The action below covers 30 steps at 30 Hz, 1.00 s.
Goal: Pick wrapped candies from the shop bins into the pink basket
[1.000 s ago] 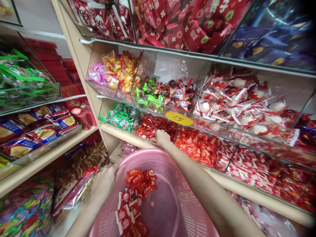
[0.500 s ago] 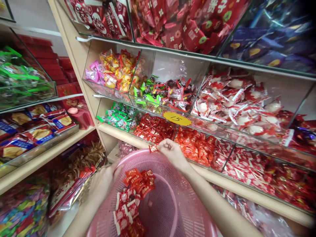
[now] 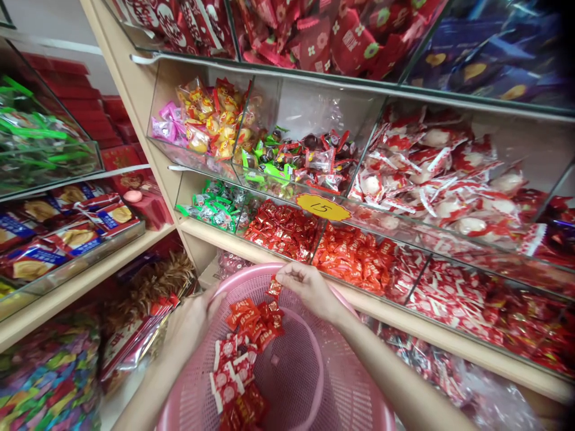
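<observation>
A pink plastic basket with perforated walls is tilted below the shelf. My left hand grips its rim on the left side. Over the far part of the basket, my right hand pinches a small red wrapped candy between thumb and fingers. Inside the basket lie orange-red wrapped candies, white-and-red wrapped candies and darker red ones, clustered toward the left.
Clear bins along the shelf hold red candies, orange-red candies and green-wrapped candies. A yellow tag reads 15. The wooden shelf edge runs just beyond the basket. Packaged biscuits sit at left.
My right hand has moved down slightly and inward over the basket, carrying the red candy from above the rim to inside it. My left hand stays on the rim.
</observation>
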Tool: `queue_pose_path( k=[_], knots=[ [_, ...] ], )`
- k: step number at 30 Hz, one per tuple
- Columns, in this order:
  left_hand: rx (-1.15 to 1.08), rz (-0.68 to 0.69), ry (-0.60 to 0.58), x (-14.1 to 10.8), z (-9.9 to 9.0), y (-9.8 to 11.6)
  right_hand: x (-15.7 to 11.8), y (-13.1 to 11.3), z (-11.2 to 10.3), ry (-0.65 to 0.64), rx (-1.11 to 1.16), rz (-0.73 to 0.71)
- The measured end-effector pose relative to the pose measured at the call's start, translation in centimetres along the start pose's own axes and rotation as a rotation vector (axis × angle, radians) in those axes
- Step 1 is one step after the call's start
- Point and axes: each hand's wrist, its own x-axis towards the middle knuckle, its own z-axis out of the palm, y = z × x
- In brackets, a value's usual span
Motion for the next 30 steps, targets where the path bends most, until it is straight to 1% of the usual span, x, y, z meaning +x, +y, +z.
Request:
queue_pose_path(
  k=[3,5,7,11,13,15,19,22,25,27,30],
  knots=[
    [-0.011,0.01,0.002,0.0,0.1,-0.1,0.0,1.0,-0.1,-0.028,-0.024,0.026],
    [-0.006,0.005,0.003,0.0,0.1,-0.1,0.1,1.9,-0.2,-0.076,-0.042,0.076],
    [0.003,-0.002,0.002,0.0,0.1,-0.1,0.1,2.9,-0.2,-0.141,-0.125,0.096],
    [0.01,-0.007,0.005,0.0,0.1,0.0,0.3,4.5,-0.1,-0.254,-0.499,-0.008],
    [0.014,-0.008,-0.002,0.0,0.1,0.0,0.5,5.3,0.2,-0.287,-0.634,-0.039],
    [0.019,-0.01,-0.002,0.0,0.1,-0.1,0.8,6.0,0.4,-0.303,-0.692,-0.038],
    [0.009,-0.002,0.01,0.1,0.2,0.0,1.3,6.7,1.0,-0.329,-0.71,-0.027],
    [0.0,-0.001,0.004,0.2,0.2,0.0,1.4,6.3,1.6,-0.325,-0.731,-0.026],
    [-0.007,0.001,0.0,0.2,0.1,0.0,1.6,4.8,1.9,-0.285,-0.776,-0.061],
    [-0.009,-0.001,-0.004,0.2,0.0,0.0,2.2,3.4,1.5,-0.214,-0.779,-0.11],
    [0.003,-0.001,-0.004,0.2,0.0,0.1,3.9,1.3,-0.2,-0.086,-0.769,-0.147]
  ],
)
